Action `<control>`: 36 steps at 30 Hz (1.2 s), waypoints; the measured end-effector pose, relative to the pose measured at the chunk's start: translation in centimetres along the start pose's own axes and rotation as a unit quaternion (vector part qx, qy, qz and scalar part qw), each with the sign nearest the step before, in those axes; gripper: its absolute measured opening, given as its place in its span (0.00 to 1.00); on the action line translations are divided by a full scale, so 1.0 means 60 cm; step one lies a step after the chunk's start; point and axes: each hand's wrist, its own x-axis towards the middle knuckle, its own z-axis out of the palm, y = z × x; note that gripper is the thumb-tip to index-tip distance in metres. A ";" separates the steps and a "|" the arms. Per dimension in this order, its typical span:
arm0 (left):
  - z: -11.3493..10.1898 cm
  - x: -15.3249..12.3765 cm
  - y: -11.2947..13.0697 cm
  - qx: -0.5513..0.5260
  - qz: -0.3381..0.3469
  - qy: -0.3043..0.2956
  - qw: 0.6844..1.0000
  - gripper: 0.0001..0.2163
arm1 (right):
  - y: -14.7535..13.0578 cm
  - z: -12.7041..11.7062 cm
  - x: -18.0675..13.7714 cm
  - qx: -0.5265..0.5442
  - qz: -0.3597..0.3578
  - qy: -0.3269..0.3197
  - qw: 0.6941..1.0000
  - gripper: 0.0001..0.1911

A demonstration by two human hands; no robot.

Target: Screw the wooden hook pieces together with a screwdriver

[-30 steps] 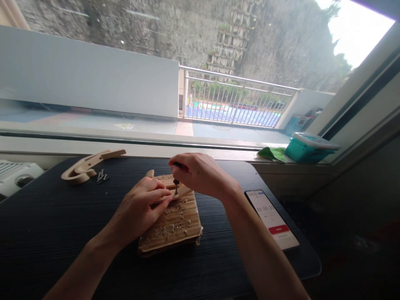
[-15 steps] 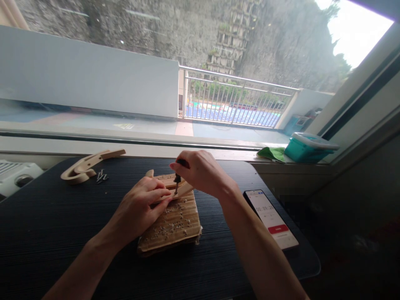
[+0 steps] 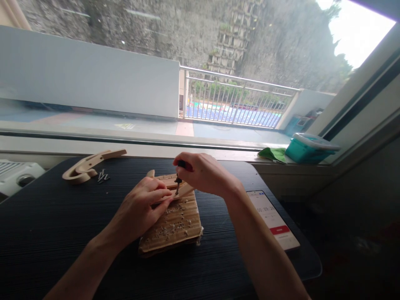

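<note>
My right hand [image 3: 204, 173] is closed round a small screwdriver [image 3: 179, 175] with a dark and red handle, its tip pointing down onto a flat wooden piece [image 3: 181, 191]. My left hand [image 3: 140, 208] presses that wooden piece down, fingers pinched on its near edge. The piece lies on a worn cardboard pad [image 3: 175, 227] full of small holes, on the black table [image 3: 46, 233].
A curved wooden part [image 3: 86, 166] and several loose screws [image 3: 102, 176] lie at the back left. A phone [image 3: 275, 221] showing a timer rests to the right, partly behind my right forearm. A teal box [image 3: 308, 149] sits on the window sill. A white device [image 3: 17, 177] stands at the left edge.
My right hand has turned slightly on the screwdriver, its fingers shifting around the handle. The left hand and the wooden piece have stayed in place.
</note>
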 end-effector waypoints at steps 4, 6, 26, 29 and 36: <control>-0.002 0.002 0.002 -0.005 -0.006 -0.001 1.000 0.09 | 0.000 -0.001 -0.002 -0.009 -0.010 0.002 1.000 0.12; -0.002 0.002 0.003 -0.006 -0.009 -0.004 1.000 0.09 | 0.002 0.000 -0.002 -0.010 -0.011 0.006 1.000 0.11; -0.023 -0.011 -0.032 -0.071 -0.130 -0.011 0.989 0.18 | 0.000 -0.004 -0.006 0.036 -0.029 -0.047 0.998 0.12; -0.026 -0.014 -0.040 -0.083 -0.182 -0.037 0.979 0.23 | 0.002 -0.003 -0.005 0.030 -0.029 -0.039 0.998 0.13; -0.020 -0.010 -0.036 -0.072 -0.163 -0.072 0.981 0.29 | 0.006 0.003 0.000 0.005 -0.022 -0.018 1.000 0.14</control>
